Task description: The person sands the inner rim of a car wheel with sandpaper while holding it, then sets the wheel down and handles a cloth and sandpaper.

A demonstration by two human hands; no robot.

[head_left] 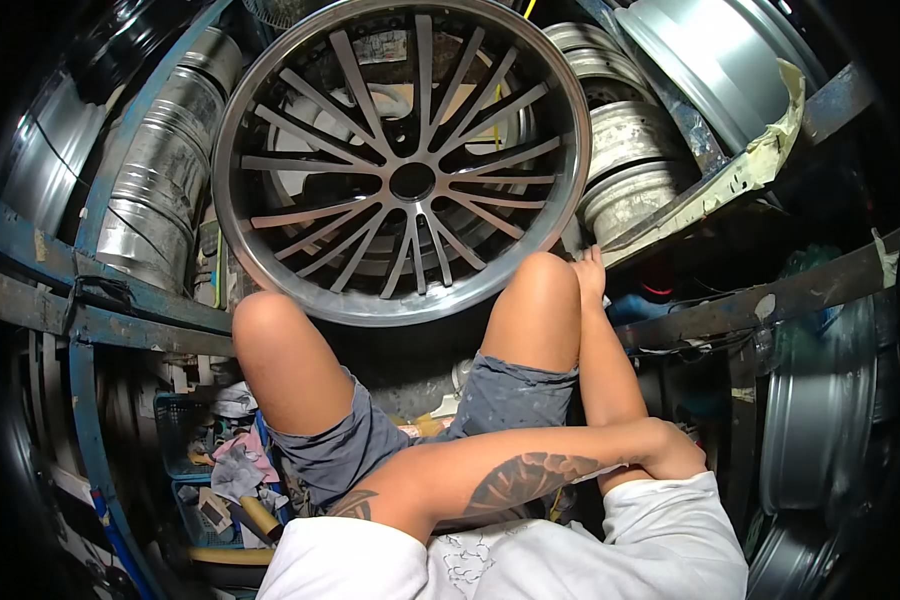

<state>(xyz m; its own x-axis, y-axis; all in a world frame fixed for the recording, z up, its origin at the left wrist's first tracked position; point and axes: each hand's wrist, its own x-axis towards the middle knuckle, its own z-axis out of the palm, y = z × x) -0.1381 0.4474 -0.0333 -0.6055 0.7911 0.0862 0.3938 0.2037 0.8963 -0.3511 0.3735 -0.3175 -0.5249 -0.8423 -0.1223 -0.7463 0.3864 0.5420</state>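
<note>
A large multi-spoke wheel rim (411, 181) with a polished lip stands tilted before my knees. Just right of my right knee is my right hand (590, 274), its fingers stretched out beside the lower right edge of the wheel, with nothing visible in them. My tattooed left forearm crosses my lap to the right. At its far end, my left hand (676, 452) rests bent against my right arm; its fingers cannot be made out.
Silver rims (156, 165) stack on the left, and more rims (632, 150) on the right. Blue metal frame bars (150, 328) run along both sides. At lower left, blue baskets (177, 440) hold rags and scraps. Another rim (818, 410) stands at lower right.
</note>
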